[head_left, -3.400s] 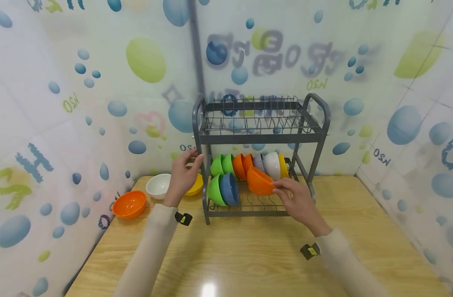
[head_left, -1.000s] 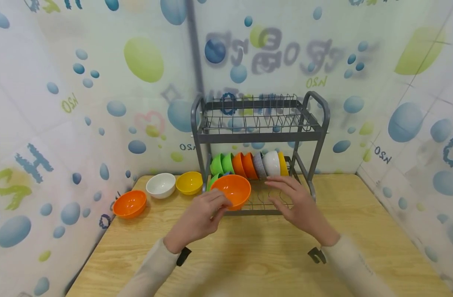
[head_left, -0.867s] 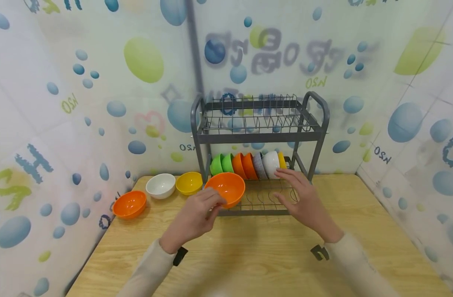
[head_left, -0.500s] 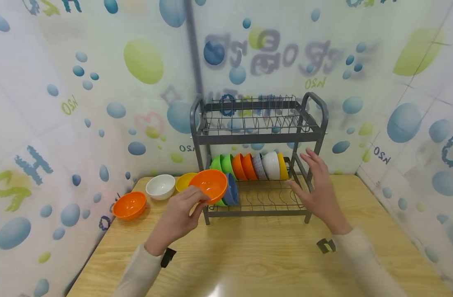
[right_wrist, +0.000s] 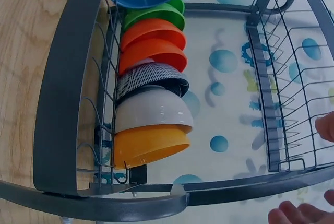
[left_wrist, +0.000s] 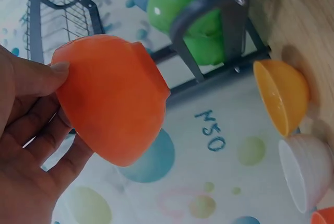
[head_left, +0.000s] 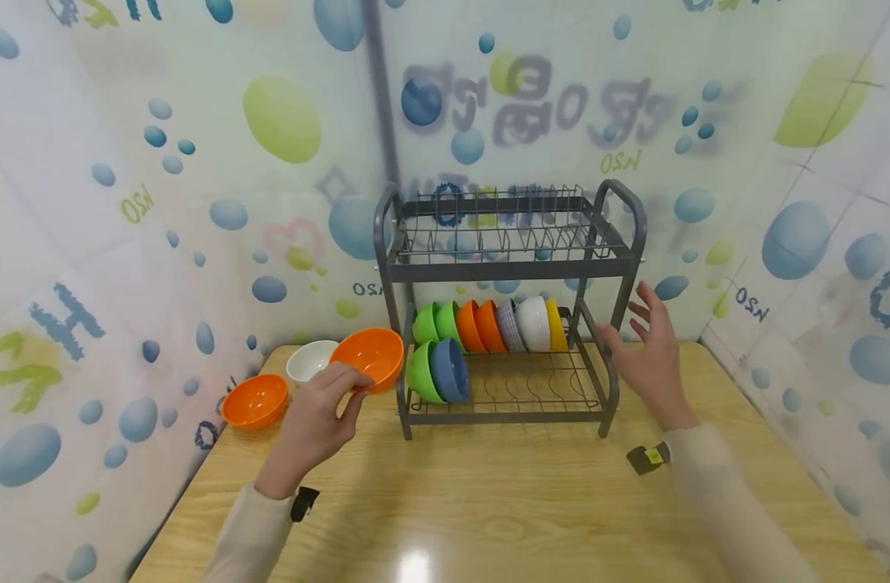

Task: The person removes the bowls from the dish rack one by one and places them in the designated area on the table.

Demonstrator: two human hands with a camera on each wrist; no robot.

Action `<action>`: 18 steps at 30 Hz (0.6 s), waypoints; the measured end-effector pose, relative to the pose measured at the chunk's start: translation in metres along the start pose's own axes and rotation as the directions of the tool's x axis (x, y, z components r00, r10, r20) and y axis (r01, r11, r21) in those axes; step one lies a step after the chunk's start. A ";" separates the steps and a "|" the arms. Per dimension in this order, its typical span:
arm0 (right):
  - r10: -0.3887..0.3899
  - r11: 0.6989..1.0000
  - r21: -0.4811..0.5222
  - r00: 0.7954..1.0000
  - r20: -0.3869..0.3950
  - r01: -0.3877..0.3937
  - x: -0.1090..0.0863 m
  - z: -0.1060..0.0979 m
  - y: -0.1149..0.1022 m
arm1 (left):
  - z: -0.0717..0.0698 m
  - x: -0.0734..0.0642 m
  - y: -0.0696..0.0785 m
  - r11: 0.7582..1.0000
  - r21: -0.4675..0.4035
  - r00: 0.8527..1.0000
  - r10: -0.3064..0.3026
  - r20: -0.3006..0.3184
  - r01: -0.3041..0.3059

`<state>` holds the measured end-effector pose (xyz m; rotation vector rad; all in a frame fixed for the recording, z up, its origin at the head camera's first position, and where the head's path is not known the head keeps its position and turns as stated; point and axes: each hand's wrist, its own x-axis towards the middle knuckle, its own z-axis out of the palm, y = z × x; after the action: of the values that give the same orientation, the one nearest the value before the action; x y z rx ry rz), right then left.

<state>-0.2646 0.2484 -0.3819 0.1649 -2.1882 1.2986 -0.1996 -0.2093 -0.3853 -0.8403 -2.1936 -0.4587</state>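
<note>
With left hand (head_left: pixel 315 421), pinches round, glossy orange bowl (head_left: pixel 372 356) by its rim, ahead and rightward, left of dark-grey metal rack (head_left: pixel 513 270); with spread right hand (head_left: pixel 652 364), well apart, holds nothing.

Spotted walls (head_left: pixel 342 121), seemingly wooden table (head_left: pixel 503 486)

A two-tier dark gray metal dish rack (head_left: pixel 513 270) stands on the wood-grain tabletop (head_left: pixel 503 502). Along the back of its lower tier, bowls lean on edge in a row: two green bowls (head_left: pixel 424 325), two orange bowls (head_left: pixel 468 328), a checked bowl (head_left: pixel 510 326), a white bowl (head_left: pixel 534 325) and a yellow bowl (head_left: pixel 557 328). In front lean a larger green bowl (head_left: pixel 421 376) and a blue bowl (head_left: pixel 452 372). Behind hangs a covering (head_left: pixel 328 154) printed with blue and lime ovals.
</note>
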 end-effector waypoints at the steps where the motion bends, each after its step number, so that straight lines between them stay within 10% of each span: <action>1: 0.013 1.000 -0.004 1.000 0.008 -0.013 0.002 0.000 0.001 | 0.000 -0.001 -0.003 1.000 0.007 1.000 -0.014 0.000 0.014; 18: -0.034 0.998 -0.059 0.999 -0.042 0.032 0.025 -0.001 0.024 | 0.002 -0.037 -0.068 0.970 0.141 0.978 -0.188 -0.088 0.199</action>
<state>-0.2944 0.2663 -0.3865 0.1485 -2.1758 1.2080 -0.2283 -0.2729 -0.4182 -0.5226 -2.2195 -0.4067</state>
